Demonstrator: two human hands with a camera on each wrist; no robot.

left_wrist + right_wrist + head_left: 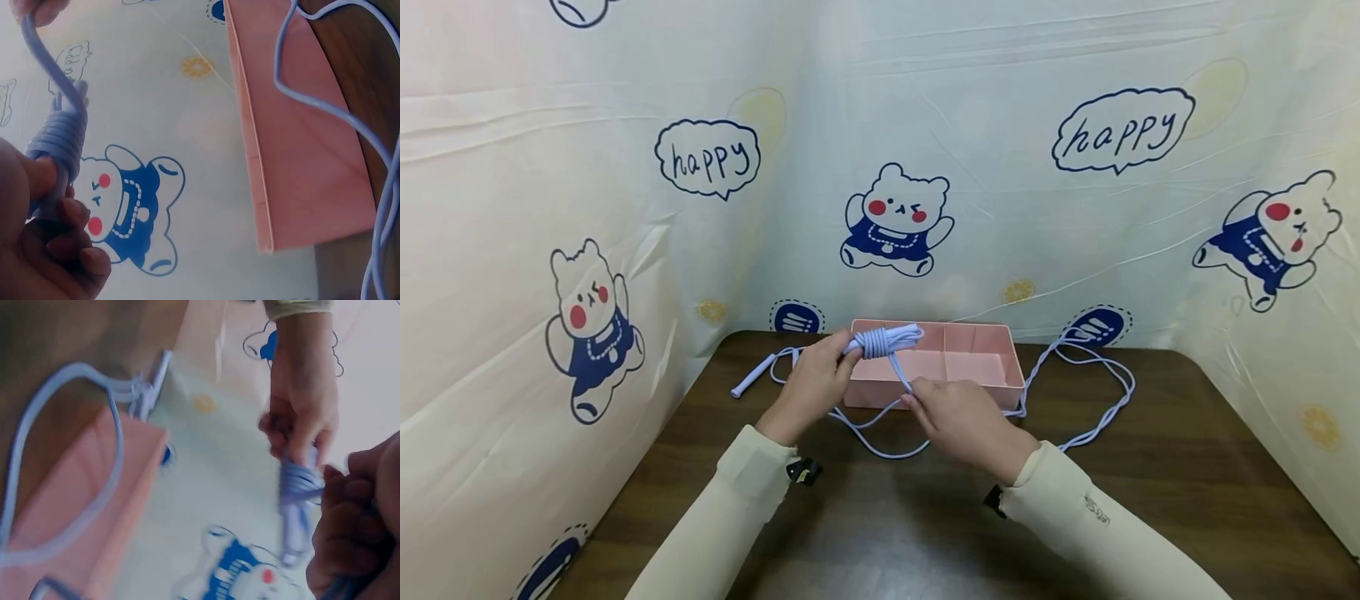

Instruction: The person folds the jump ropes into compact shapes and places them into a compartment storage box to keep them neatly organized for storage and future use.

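Violet-blue cord (876,343), wound tightly, is held near the centre of the head frame, in front of the pink box (872,393). The left grip (817,379) is curled closely around its left end; the right grip (967,421) pinches the strand (898,372) coming down from it. I judge this cord light, soft to bend, maybe a little slippery, not fragile; best to hold it firmly at the windings, so the turns stay together

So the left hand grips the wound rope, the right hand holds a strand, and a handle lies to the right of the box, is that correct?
Not quite: the handle lies to the left of the box, as the head view shows. The left hand does grip the wound rope, and the right hand holds a strand.
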